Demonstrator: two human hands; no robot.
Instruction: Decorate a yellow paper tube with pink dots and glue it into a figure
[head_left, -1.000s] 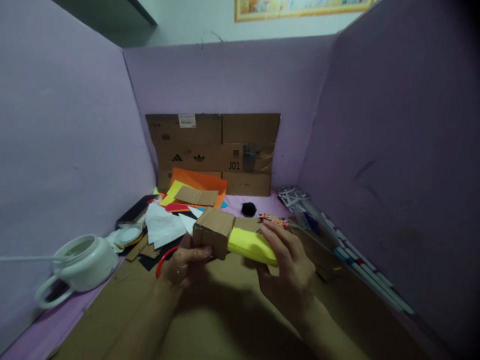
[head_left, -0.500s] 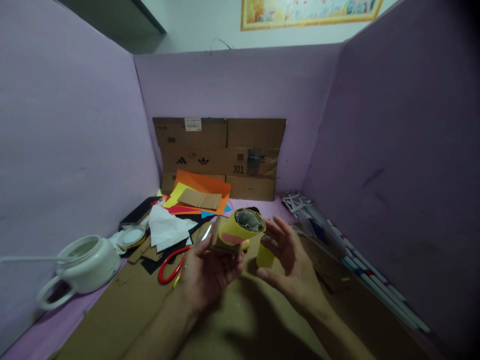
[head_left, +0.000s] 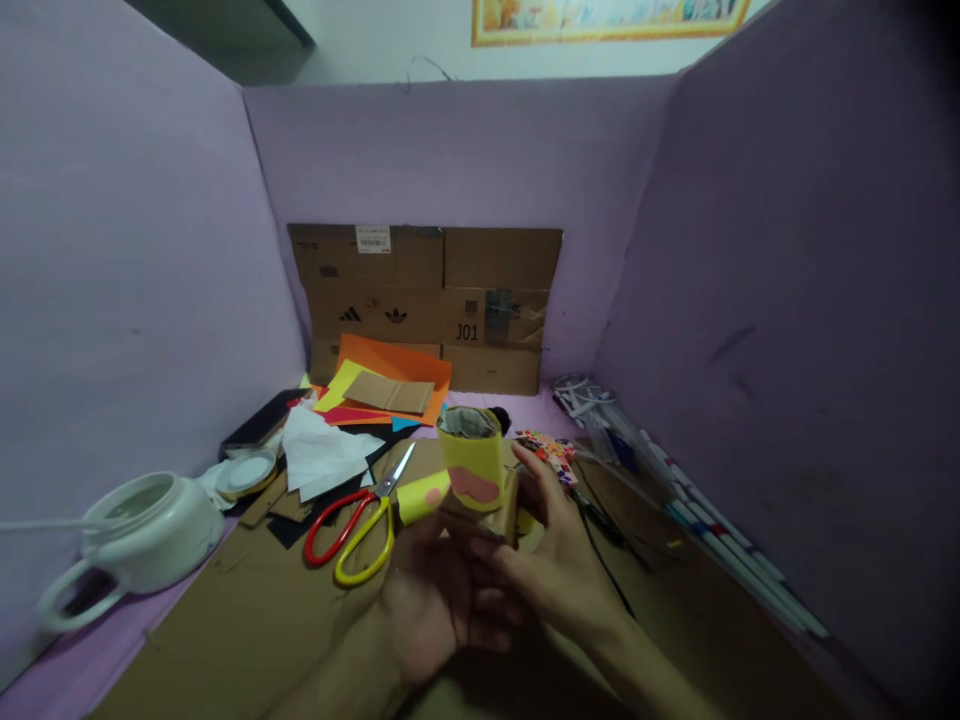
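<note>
A short yellow paper tube [head_left: 472,465] stands upright on a brown cardboard piece [head_left: 511,505], with pink patches on its side and crumpled grey lining inside. My right hand [head_left: 551,575] grips the cardboard piece from the right, thumb in front. Below it, palm up, my left hand [head_left: 435,605] has its fingers loosely stretched; whether the thumb touches the cardboard I cannot tell. Another yellow tube [head_left: 421,496] lies on its side to the left. Scissors [head_left: 375,510] with one red and one yellow handle rest beside it. Something yellow [head_left: 529,525] shows partly behind my right hand.
At left stand a white pot [head_left: 154,530] and a round lid [head_left: 247,470]. White paper [head_left: 326,455] and coloured sheets [head_left: 386,355] are piled near the back. A cardboard panel [head_left: 420,270] leans against the purple wall. White strips [head_left: 735,540] line the right side.
The yellow tube has turned from tilted to upright. My right hand has closed on the cardboard piece, and my left hand has loosened beneath it. The scissors are less hidden.
</note>
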